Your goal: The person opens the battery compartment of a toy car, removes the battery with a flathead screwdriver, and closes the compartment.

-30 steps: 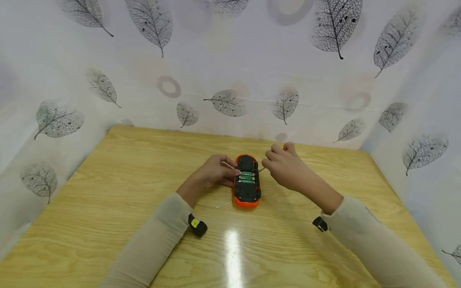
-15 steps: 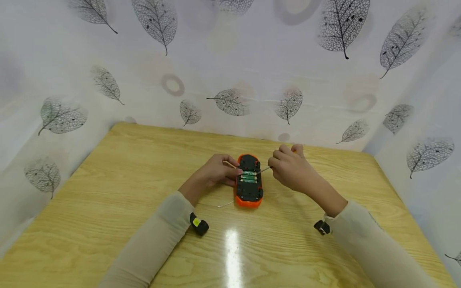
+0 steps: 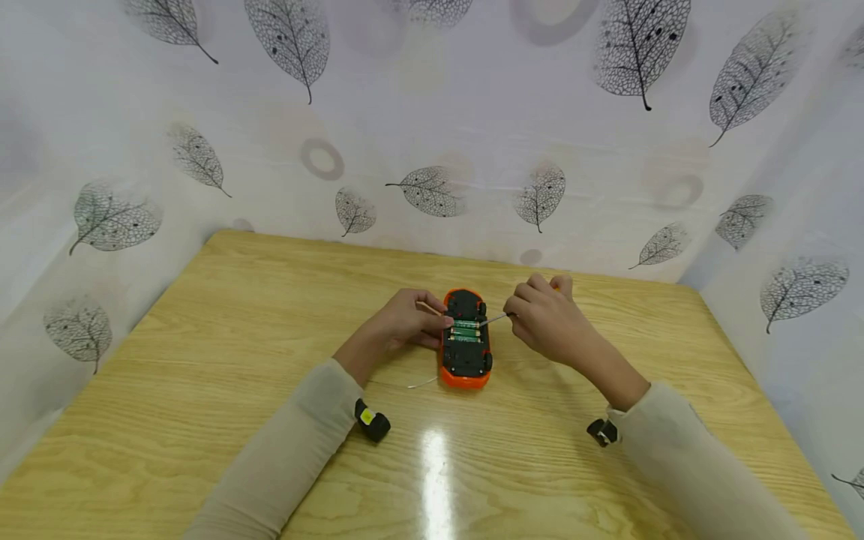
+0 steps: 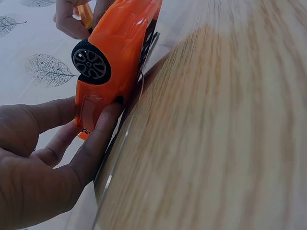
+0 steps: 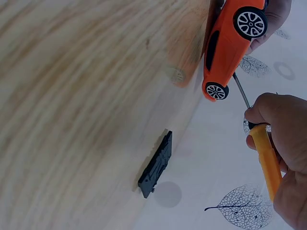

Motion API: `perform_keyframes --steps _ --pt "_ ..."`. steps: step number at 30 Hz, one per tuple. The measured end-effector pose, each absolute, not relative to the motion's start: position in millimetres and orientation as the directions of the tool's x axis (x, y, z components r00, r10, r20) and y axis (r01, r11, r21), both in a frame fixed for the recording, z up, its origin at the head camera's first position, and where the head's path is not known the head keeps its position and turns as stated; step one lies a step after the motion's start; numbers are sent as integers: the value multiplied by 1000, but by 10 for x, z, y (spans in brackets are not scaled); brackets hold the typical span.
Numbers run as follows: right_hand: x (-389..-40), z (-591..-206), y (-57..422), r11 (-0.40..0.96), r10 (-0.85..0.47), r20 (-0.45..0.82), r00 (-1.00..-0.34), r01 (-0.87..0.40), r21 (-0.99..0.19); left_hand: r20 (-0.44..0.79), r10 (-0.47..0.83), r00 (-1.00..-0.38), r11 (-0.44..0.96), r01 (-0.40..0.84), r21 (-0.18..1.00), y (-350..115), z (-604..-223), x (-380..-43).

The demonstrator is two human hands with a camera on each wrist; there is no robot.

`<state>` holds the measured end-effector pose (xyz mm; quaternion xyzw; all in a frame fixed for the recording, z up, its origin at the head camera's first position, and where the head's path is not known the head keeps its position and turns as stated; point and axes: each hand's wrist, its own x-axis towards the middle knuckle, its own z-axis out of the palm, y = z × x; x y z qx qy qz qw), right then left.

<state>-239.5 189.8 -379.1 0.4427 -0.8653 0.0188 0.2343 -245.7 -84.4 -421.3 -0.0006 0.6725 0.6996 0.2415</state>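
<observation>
Item 1: toy car [image 3: 467, 361], orange body, black underside. From my head view it lies upside down on the wood-grain desk [image 3: 283, 322], wheels up, one end pointing at the wearer.

Item 2: batteries [image 3: 466, 331], three, green, side by side across an uncovered recess midway along the underside.

Item 3: left hand [image 3: 408, 321], gripping the car by its left side, with the thumb at the left end of the farthest battery.

Item 4: screwdriver [image 5: 266, 153], yellow-orange handle, slim metal shaft; its tip reaches the right end of the batteries. Whether it touches one I cannot tell.

Item 5: right hand [image 3: 548, 319], fingers curled round the screwdriver handle, to the right of the car.

Item 6: flat black piece [image 5: 156, 165], lying on the desk apart from the car; I see it through the right wrist camera.

Item 7: thin pale wire [image 3: 424, 382], on the desk by the car's near left corner.

Item 8: sleeves [image 3: 283, 450], light beige, both arms.

Item 9: wall covering [image 3: 432, 90], whitish, printed with dark skeleton leaves.
</observation>
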Motion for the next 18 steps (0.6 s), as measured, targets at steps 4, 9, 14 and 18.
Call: perform_keyframes --steps 4,9,14,18 --pt "-2402 -3851 1924 621 -733 433 -524 -776 111 -326 334 -884 24 -338 941 -854 -4238 -2467" --pt "-2420 -3914 1952 618 -700 461 -544 -786 11 -331 331 -884 23 -343 939 -866 -4251 -2471" --pt "-2447 -3984 1936 603 -695 447 -563 -795 -64 -322 341 -883 19 -336 942 -868 -4255 -2471" --pt "-2444 -3973 1905 594 -709 432 -558 -802 -62 -317 360 -877 19 -333 943 -848 -4235 -2460"
